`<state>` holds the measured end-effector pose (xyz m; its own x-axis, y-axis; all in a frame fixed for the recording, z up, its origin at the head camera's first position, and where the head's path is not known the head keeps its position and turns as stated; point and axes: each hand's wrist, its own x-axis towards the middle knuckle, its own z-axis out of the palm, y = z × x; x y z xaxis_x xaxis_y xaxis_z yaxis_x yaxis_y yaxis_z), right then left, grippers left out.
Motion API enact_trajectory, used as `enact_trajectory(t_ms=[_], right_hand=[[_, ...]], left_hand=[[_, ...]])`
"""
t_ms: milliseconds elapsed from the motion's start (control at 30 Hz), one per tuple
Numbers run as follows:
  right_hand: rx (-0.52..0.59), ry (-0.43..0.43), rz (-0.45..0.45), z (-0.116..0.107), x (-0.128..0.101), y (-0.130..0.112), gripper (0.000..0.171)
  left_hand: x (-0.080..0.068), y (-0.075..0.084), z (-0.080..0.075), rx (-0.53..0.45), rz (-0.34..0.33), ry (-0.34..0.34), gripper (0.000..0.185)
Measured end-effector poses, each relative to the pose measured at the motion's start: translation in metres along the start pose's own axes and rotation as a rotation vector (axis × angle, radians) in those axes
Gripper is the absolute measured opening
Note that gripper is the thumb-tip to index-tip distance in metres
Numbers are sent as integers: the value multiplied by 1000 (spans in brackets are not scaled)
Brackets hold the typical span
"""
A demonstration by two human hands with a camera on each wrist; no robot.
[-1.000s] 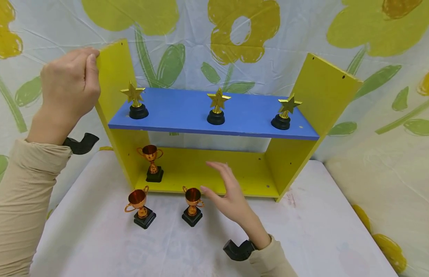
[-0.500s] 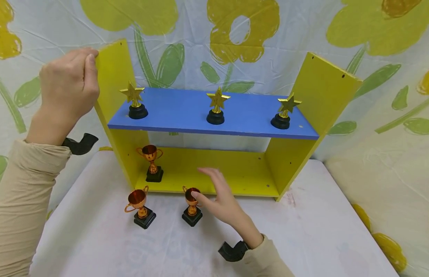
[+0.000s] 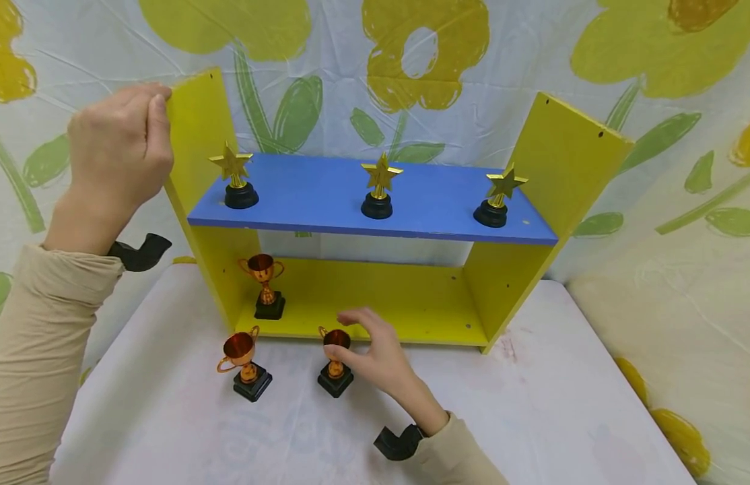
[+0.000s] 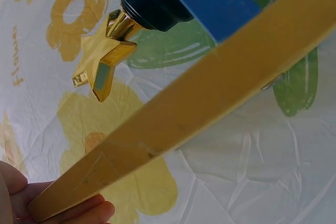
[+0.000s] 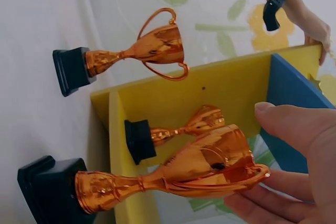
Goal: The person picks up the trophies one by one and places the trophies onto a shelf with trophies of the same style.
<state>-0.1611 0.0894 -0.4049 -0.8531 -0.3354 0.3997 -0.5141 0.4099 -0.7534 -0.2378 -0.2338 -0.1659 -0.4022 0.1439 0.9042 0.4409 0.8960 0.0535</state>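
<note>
**Closing on the cup, steadying the shelf**

Right now the right hand has its thumb and fingers curved round the bowl of a copper cup, thumb on the near side and fingertips under the rim in the wrist view. They touch or all but touch; a firm pinch cannot be confirmed. The cup stands upright on its black base on the white table, just in front of the shelf's lower board.

Left of that grip, a second cup stands on the table, apart from the hand. Beyond it, a third cup already sits inside the yellow shelf, at the left end of the bottom board, which suggests the cups belong in a row there.

Above the grip, three star trophies are spaced evenly along the blue board.

Up and far left, the left hand clasps the top edge of the shelf's left side panel, apparently to keep the unit from shifting.

Writing: the backdrop reads "Flower" faintly in the left wrist view; the star bears a small mark, illegible.
</note>
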Motion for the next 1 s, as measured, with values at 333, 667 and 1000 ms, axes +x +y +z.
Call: enact_trajectory(t_ms=[333,667,1000], right_hand=[[-55,-6,47,4,0,0,48],[-96,-39,68,6,-1,0,44],[-96,-35,53,7,-1,0,42]], left_hand=[[0,0,0,6,2,2,42],[-1,0,0,7,8,-4,42],[-2,0,1,7,0,5,42]])
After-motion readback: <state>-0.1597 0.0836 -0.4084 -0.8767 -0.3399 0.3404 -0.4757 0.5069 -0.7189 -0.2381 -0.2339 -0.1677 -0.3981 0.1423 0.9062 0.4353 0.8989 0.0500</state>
